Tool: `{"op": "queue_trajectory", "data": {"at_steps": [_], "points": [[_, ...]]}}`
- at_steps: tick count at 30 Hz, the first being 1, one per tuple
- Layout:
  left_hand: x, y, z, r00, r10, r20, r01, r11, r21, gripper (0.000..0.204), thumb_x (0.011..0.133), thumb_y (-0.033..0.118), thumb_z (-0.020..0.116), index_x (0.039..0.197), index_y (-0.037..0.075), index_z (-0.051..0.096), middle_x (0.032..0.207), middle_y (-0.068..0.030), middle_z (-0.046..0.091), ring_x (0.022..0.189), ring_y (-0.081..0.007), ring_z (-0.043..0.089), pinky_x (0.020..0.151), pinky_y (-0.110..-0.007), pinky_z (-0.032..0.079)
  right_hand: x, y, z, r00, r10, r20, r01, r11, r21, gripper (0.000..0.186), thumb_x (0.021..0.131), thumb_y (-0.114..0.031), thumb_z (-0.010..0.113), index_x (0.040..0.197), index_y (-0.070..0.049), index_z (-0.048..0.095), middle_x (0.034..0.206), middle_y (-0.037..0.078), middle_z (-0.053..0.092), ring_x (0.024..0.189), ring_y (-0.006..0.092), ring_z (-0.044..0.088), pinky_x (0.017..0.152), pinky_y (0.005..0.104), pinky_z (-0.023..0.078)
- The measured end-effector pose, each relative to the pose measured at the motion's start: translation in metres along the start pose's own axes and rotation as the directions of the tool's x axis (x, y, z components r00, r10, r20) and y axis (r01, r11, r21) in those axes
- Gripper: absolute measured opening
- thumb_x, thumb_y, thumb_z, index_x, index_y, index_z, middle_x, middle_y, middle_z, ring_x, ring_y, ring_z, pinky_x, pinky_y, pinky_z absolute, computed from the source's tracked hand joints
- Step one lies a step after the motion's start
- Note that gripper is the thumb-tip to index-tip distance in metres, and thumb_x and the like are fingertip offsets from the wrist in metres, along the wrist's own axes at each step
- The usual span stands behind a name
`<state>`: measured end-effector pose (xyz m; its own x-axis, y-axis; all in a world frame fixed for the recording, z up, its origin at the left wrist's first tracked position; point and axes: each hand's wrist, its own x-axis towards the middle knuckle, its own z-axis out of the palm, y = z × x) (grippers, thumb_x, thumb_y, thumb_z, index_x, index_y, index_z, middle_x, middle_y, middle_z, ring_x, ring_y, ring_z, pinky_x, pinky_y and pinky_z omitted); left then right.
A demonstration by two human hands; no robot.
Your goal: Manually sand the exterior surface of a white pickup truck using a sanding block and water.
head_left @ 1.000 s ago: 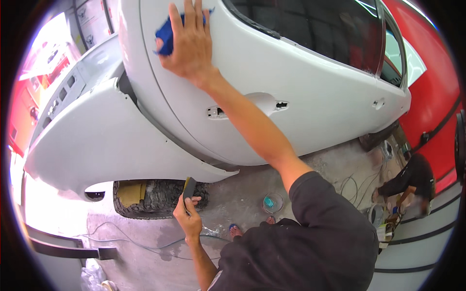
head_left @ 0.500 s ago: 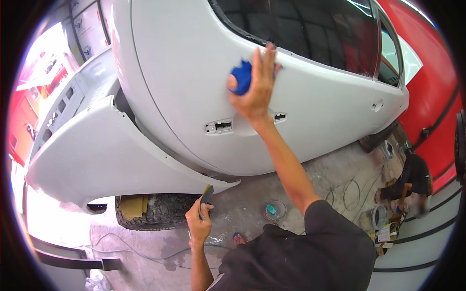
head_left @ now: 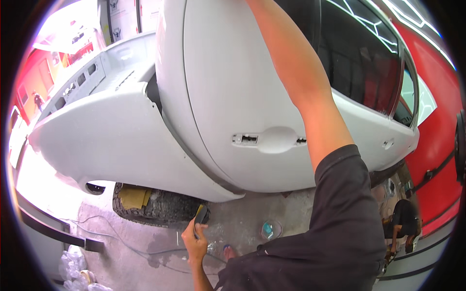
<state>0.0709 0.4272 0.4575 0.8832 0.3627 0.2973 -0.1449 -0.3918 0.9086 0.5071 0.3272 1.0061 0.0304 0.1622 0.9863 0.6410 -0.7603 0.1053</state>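
My left hand [head_left: 195, 241] is low beside the tire [head_left: 160, 208], closed on a thin dark sanding block [head_left: 199, 217] with a yellow edge. My right forearm [head_left: 296, 68] stretches up across the pale grey vehicle door [head_left: 218, 87] and leaves the top edge; its hand, and whatever it holds, is out of sight. The door has an open handle recess [head_left: 250, 138] and a dark window [head_left: 359, 63]. To the left of it stands a detached-looking grey panel [head_left: 102, 136] with a curved lower cutout.
A bucket [head_left: 270, 229] with a teal item, hoses [head_left: 111, 235] and crumpled plastic [head_left: 73, 266] lie on the concrete floor. Another person [head_left: 405, 220] crouches at right near a red panel [head_left: 437, 160]. Yellow sheets [head_left: 133, 198] rest on the tire.
My right hand, earlier on the door with a blue cloth, has moved up out of the picture. My left hand has stayed low with the block. The view has shifted.
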Motion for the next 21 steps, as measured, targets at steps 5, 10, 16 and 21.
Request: {"op": "queue_trajectory", "data": {"at_steps": [5, 10, 16, 21], "points": [[-0.004, -0.024, -0.008, 0.993, -0.07, -0.093, 0.069, 0.998, -0.013, 0.024, 0.099, 0.004, 0.053, 0.117, -0.003, 0.068, 0.076, -0.013, 0.073, 0.069, -0.021, 0.071, 0.063, -0.033, 0.049, -0.061, -0.033, -0.01, 0.844, 0.104, 0.527, -0.175, 0.981, 0.086, 0.06, 0.081, -0.026, 0.072, 0.135, -0.005, 0.058, 0.146, 0.031, 0.05, 0.131, 0.047, 0.05, 0.106, 0.0571, 0.041], [0.006, -0.022, -0.016, 0.997, -0.044, -0.068, 0.046, 0.999, 0.023, 0.025, 0.099, 0.004, 0.054, 0.118, -0.004, 0.068, 0.074, -0.0131, 0.072, 0.068, -0.025, 0.072, 0.064, -0.034, 0.05, -0.234, -0.114, -0.065, 0.576, -0.678, 0.457, 0.573, 0.733, 0.366, 0.066, 0.068, -0.02, 0.082, 0.131, -0.009, 0.063, 0.151, 0.013, 0.051, 0.145, 0.035, 0.042, 0.124, 0.0515, 0.029], [0.008, -0.019, -0.016, 0.992, -0.053, -0.114, 0.058, 0.997, 0.042, 0.027, 0.098, 0.004, 0.055, 0.121, -0.004, 0.068, 0.076, -0.0147, 0.072, 0.069, -0.0274, 0.072, 0.066, -0.035, 0.051, -0.077, -0.058, -0.011, 0.829, -0.411, 0.38, 0.335, 0.908, 0.253, 0.043, 0.076, -0.01, 0.071, 0.119, -0.015, 0.071, 0.142, 0.006, 0.061, 0.133, 0.0294, 0.055, 0.11, 0.0431, 0.048], [0.0, -0.028, -0.005, 0.988, -0.084, -0.129, 0.091, 0.995, 0.049, 0.028, 0.098, 0.003, 0.054, 0.122, -0.005, 0.066, 0.077, -0.0161, 0.072, 0.069, -0.0274, 0.071, 0.065, -0.034, 0.05, 0.083, 0.014, 0.038, 0.867, -0.354, 0.351, 0.351, 0.933, 0.074, 0.031, 0.081, -0.017, 0.061, 0.106, -0.01, 0.078, 0.113, 0.016, 0.074, 0.1, 0.035, 0.072, 0.089, 0.042, 0.056]]}}
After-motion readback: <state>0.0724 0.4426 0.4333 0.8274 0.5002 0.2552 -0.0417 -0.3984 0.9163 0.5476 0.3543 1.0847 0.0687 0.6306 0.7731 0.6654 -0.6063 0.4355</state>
